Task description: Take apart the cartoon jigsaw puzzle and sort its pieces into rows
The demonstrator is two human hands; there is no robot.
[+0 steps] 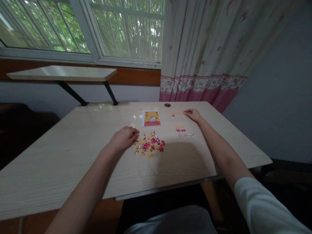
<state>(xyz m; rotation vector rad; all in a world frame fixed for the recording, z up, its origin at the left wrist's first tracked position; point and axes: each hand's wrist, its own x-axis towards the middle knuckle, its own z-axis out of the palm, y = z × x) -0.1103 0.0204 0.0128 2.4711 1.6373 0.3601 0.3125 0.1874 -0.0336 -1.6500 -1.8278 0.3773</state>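
In the head view, I see the left hand (124, 138) at the near-left edge of a loose pile of yellow, pink and white jigsaw pieces (152, 144). The pile spreads rightward from its fingertips, roundish, without a clear long axis, and this hand is much the nearer to it. Its fingers are bunched; I cannot tell whether they pinch a piece.

The right hand (193, 114) reaches farther out, fingertips drawn together at the right end of a faint row of yellow pieces (179, 113), which runs sideways, leftward from it. Whether it grips one, I cannot tell. Nearer me than that hand lie short rows of pink pieces (180, 130) and white-patterned pieces (191, 134). A flat yellow-and-red picture card (151, 119) rests between the hands, beyond the pile.

Under everything is a pale wood-grain desk (73, 156); beyond the hands, a barred window (126, 29) and a patterned curtain (195, 48).
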